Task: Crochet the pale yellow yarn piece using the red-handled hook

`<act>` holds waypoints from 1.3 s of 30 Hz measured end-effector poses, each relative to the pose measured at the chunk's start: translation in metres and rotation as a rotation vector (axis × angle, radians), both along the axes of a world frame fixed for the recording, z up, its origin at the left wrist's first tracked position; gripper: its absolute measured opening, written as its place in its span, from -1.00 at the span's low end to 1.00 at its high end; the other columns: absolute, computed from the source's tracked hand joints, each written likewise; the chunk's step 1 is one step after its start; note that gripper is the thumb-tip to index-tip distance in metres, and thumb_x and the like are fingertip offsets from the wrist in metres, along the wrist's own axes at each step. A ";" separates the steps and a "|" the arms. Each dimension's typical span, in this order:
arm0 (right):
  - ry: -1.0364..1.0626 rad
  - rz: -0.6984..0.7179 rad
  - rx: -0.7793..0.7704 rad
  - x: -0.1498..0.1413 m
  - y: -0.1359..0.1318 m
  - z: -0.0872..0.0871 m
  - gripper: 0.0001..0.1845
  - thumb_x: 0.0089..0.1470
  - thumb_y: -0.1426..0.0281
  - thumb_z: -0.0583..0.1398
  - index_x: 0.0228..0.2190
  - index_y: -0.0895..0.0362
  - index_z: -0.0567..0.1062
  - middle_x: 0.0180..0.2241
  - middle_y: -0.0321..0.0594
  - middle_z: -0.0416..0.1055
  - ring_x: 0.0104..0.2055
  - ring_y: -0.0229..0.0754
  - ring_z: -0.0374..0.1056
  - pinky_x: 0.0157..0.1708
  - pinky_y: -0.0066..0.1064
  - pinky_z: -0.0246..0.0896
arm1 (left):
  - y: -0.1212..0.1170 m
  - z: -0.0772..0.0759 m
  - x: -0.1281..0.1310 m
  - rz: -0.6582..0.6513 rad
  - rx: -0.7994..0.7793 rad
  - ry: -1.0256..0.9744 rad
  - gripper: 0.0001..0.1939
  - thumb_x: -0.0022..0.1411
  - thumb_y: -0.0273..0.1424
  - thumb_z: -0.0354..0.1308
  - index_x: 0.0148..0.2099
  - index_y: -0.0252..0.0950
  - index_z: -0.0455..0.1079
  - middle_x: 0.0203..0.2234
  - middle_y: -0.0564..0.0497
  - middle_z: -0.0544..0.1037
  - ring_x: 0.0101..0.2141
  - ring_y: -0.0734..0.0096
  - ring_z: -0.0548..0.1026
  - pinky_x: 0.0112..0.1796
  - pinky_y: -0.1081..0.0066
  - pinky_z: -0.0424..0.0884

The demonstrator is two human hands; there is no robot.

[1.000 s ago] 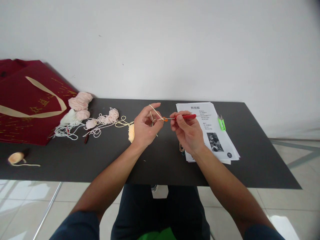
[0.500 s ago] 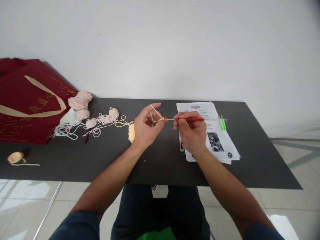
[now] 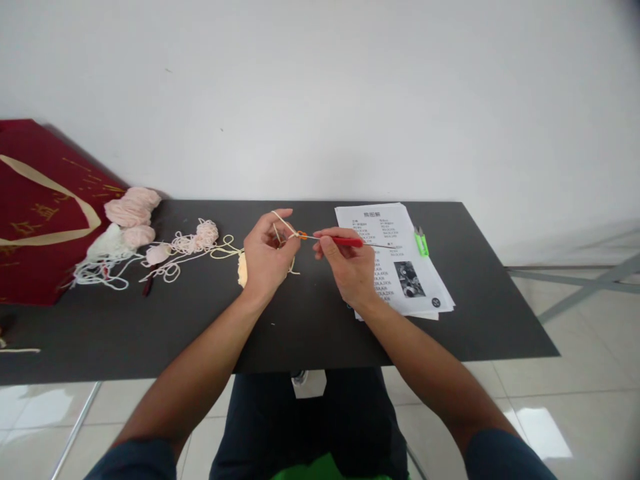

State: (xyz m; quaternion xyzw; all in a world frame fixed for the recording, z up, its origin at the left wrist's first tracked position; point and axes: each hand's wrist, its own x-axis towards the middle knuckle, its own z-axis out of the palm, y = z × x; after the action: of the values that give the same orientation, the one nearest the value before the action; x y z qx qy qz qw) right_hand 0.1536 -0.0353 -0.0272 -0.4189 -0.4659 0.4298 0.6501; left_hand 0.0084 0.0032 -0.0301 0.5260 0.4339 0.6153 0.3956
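My left hand (image 3: 270, 253) pinches a small piece of pale yellow yarn work, with a strand of yarn (image 3: 284, 223) drawn over its raised index finger. A small orange stitch marker (image 3: 303, 235) sits at the pinched work. My right hand (image 3: 347, 263) grips the red handle of a crochet hook (image 3: 347, 241) like a pen. The hook's thin metal shaft points left and its tip meets the yarn by my left fingertips. A yellow yarn ball (image 3: 243, 269) lies partly hidden behind my left hand.
Printed sheets (image 3: 370, 217) lie under my right hand, with green thread snips (image 3: 421, 241) on them. To the left are pink yarn balls (image 3: 131, 207), loose white yarn (image 3: 107, 257), a tangled pink bundle (image 3: 205, 237) and a dark red bag (image 3: 35, 220). A wall stands behind the table (image 3: 300, 333).
The view has shifted right, so everything appears further left. The crochet hook's back end has tilted downward. A loose yarn end now shows below my left fingers.
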 end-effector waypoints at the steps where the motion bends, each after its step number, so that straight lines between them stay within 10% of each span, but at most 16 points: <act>1: -0.022 -0.013 -0.029 -0.001 -0.001 0.000 -0.78 0.19 0.15 0.37 -0.23 0.03 0.65 -0.35 -0.29 0.63 -0.38 -0.26 0.51 -0.29 -0.33 0.49 | 0.002 -0.001 0.000 0.019 -0.011 0.004 -0.52 0.02 -0.54 0.36 0.03 -0.21 0.53 -0.44 0.13 0.55 -0.44 0.50 0.47 -0.39 0.47 0.36; 14: 0.242 0.054 -0.306 0.003 0.014 -0.009 -0.62 0.10 0.10 0.38 -0.19 0.12 0.55 -0.41 -0.33 0.55 -0.44 -0.32 0.40 -0.47 -0.47 0.29 | 0.007 -0.010 0.002 -0.047 -0.139 -0.065 -0.61 0.03 -0.45 0.45 -0.04 -0.27 0.59 -0.46 0.08 0.63 -0.50 0.51 0.50 -0.50 0.51 0.31; 19: -0.273 0.191 -0.356 0.017 0.016 -0.012 -0.57 0.13 0.32 0.34 0.05 0.07 0.50 -0.16 -0.21 0.65 -0.24 -0.20 0.53 -0.24 -0.32 0.45 | 0.014 -0.010 0.002 -0.041 -0.292 -0.252 -0.57 -0.10 -0.51 0.46 -0.11 -0.34 0.56 -0.52 0.10 0.59 -0.55 0.57 0.43 -0.58 0.56 0.22; 24: -0.965 0.069 -0.197 0.048 0.012 -0.018 -0.59 0.25 0.56 0.08 0.04 0.23 0.58 0.08 0.08 0.56 0.14 0.01 0.46 0.24 -0.09 0.31 | 0.016 -0.009 0.001 -0.033 -0.330 -0.299 -0.56 -0.14 -0.53 0.45 -0.12 -0.37 0.55 -0.53 0.07 0.59 -0.54 0.55 0.45 -0.58 0.56 0.22; 29: -1.450 -0.082 -0.193 0.083 -0.005 -0.031 -0.58 0.27 0.55 0.04 0.08 0.32 0.53 0.13 0.24 0.42 0.18 0.20 0.28 0.23 0.04 0.18 | 0.012 -0.009 0.005 -0.049 -0.327 -0.313 -0.56 -0.12 -0.52 0.45 -0.11 -0.37 0.54 -0.51 0.06 0.60 -0.51 0.52 0.47 -0.57 0.55 0.21; 39: -1.615 -0.145 -0.354 0.085 -0.011 -0.032 -0.57 0.40 0.26 0.01 0.14 0.16 0.46 0.15 0.14 0.37 0.13 0.24 0.21 0.03 0.00 0.21 | 0.010 -0.009 0.005 -0.060 -0.327 -0.307 -0.57 -0.11 -0.52 0.44 -0.11 -0.36 0.55 -0.53 0.08 0.58 -0.55 0.57 0.42 -0.57 0.55 0.19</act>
State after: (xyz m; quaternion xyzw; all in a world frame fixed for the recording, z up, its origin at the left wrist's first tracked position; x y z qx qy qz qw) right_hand 0.2390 -0.0458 -0.0596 -0.7237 -0.6866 0.0206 0.0662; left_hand 0.0133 0.0134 -0.0395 0.3680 0.4467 0.5974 0.5551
